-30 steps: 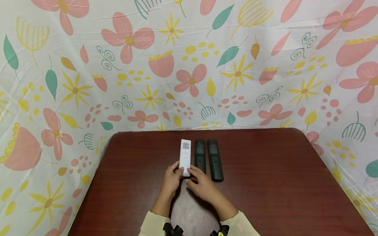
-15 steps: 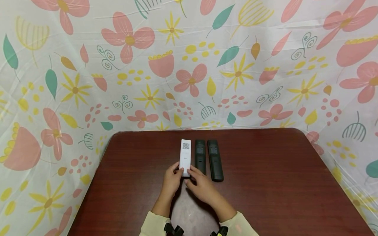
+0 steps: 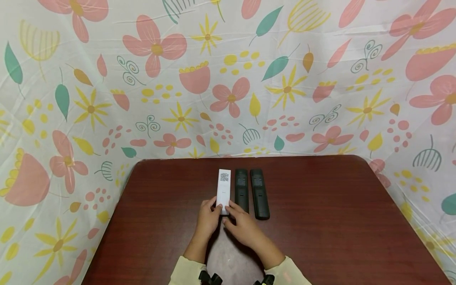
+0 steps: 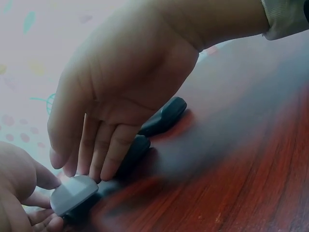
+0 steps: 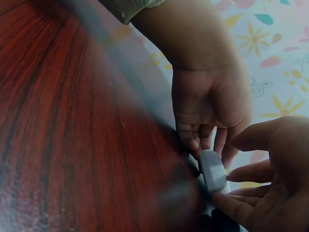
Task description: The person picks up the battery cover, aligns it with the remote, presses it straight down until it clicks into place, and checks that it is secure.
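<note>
The white remote control (image 3: 224, 190) lies lengthwise on the table, a printed QR code at its far end. My left hand (image 3: 208, 219) holds its near left side, thumb on top and fingers along the edge; in the left wrist view that hand (image 4: 19, 193) meets the remote's rounded end (image 4: 75, 193). Fairly straight fingers of my right hand (image 3: 246, 227) touch the near right edge, while its thumb stands apart from the remote. The right wrist view shows the right hand (image 5: 285, 179) beside the grey-white end (image 5: 213, 170). Two black remote controls (image 3: 241, 188) (image 3: 260, 194) lie side by side to the right.
The dark red-brown wooden table (image 3: 320, 221) has rounded far corners. Behind and beside it hangs a white cloth (image 3: 231, 134) printed with flowers and leaves. A pale rounded surface (image 3: 231, 257) shows between the forearms at the near edge.
The white remote has slid very slightly toward me, with both hands staying on it. The black remotes have not moved.
</note>
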Demonstrator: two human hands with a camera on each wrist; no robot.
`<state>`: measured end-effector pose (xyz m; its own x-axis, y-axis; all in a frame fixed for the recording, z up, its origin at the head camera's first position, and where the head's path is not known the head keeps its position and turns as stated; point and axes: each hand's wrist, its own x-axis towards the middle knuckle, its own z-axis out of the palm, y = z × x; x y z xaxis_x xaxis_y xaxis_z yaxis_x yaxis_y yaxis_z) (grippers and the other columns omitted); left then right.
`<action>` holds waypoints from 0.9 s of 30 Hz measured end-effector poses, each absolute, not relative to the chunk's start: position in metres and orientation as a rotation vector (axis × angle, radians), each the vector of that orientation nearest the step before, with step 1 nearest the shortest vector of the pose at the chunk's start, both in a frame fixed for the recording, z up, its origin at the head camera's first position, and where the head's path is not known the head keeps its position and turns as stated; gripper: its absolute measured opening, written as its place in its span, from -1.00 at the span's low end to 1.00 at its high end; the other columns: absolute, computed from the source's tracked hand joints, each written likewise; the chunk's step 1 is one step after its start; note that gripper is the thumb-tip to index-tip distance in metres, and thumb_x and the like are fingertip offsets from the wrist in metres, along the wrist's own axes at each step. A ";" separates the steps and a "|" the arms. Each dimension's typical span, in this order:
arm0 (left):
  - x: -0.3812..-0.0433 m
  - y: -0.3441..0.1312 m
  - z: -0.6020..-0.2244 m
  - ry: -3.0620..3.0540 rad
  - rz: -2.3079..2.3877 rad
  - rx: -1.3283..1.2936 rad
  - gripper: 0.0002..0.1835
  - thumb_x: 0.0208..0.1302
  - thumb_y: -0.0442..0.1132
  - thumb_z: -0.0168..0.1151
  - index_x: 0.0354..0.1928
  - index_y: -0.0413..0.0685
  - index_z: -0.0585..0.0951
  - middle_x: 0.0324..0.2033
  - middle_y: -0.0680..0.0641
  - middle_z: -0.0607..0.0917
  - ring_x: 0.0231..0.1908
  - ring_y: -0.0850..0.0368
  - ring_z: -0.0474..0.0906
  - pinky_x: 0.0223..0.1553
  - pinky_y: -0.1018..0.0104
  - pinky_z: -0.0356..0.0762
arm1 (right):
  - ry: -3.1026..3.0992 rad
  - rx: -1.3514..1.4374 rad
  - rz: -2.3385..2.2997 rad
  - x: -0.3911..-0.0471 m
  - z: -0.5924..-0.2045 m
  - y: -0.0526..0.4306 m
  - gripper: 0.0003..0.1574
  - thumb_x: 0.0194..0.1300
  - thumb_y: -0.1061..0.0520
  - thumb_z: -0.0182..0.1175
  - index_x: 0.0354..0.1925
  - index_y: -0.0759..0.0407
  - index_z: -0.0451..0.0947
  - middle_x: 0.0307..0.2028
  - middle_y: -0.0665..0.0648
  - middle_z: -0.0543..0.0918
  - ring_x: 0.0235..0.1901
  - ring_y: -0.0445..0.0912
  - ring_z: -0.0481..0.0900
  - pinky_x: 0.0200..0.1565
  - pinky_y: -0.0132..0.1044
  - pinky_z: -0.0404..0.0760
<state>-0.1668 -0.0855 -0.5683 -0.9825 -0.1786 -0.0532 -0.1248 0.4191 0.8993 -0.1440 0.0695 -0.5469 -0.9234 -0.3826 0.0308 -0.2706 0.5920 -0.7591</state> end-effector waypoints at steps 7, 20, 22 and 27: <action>-0.165 -0.084 -0.568 -2.620 -1.566 0.261 -0.51 0.36 -0.27 0.25 0.28 -0.35 0.54 0.05 -0.30 0.57 -0.23 0.10 0.50 -0.22 0.30 0.47 | 2.709 -0.553 -1.234 -0.143 -0.549 0.068 -0.35 0.43 0.04 0.21 0.35 0.35 0.44 0.46 0.32 0.34 0.25 0.15 0.57 0.20 0.07 0.57; -0.163 -0.082 -0.571 -2.651 -1.485 0.272 -0.52 0.38 -0.26 0.22 0.27 -0.37 0.54 0.03 -0.25 0.56 -0.20 0.10 0.53 -0.22 0.29 0.51 | 2.745 -0.599 -1.189 -0.140 -0.553 0.066 -0.35 0.43 0.06 0.21 0.35 0.38 0.42 0.46 0.37 0.32 0.37 0.25 0.42 0.25 0.16 0.50; -0.163 -0.082 -0.571 -2.657 -1.476 0.272 -0.52 0.38 -0.26 0.22 0.27 -0.37 0.54 0.03 -0.25 0.56 -0.20 0.09 0.53 -0.21 0.27 0.51 | 2.747 -0.610 -1.181 -0.140 -0.554 0.066 -0.34 0.43 0.06 0.20 0.36 0.39 0.41 0.46 0.37 0.31 0.37 0.25 0.41 0.25 0.16 0.50; -0.164 -0.082 -0.573 -2.653 -1.470 0.281 -0.53 0.37 -0.26 0.23 0.26 -0.36 0.55 -0.01 -0.23 0.55 -0.20 0.10 0.51 -0.20 0.27 0.49 | 2.756 -0.616 -1.169 -0.141 -0.553 0.065 -0.35 0.44 0.07 0.20 0.35 0.40 0.41 0.47 0.37 0.31 0.37 0.25 0.42 0.25 0.15 0.51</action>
